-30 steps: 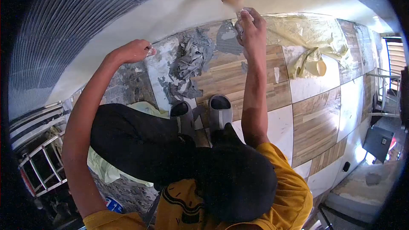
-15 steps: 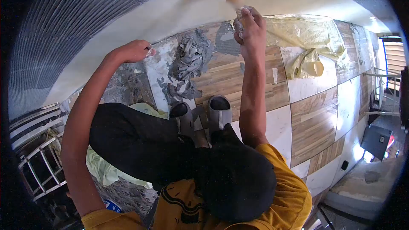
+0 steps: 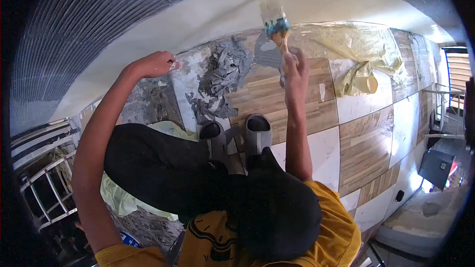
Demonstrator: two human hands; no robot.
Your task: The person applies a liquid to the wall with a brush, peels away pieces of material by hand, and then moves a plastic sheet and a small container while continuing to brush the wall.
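The right hand grips the brush — light, even strokes should suit the white wall; the left hand curls (contents unclear).

Right hand: closed round the handle of one paintbrush, bristles towards the cream wall band; contact, I cannot tell. Left hand: fingers curled, whitish smears at the tips, near the same band; contents hidden from me. Floor: wood-look and white tiles. On it I count: grey scraps, one heap; yellowish plastic sheet, one, along the wall's foot; grey sandals, two, worn. Upper edge: ribbed dark surface. Far right: grey box.
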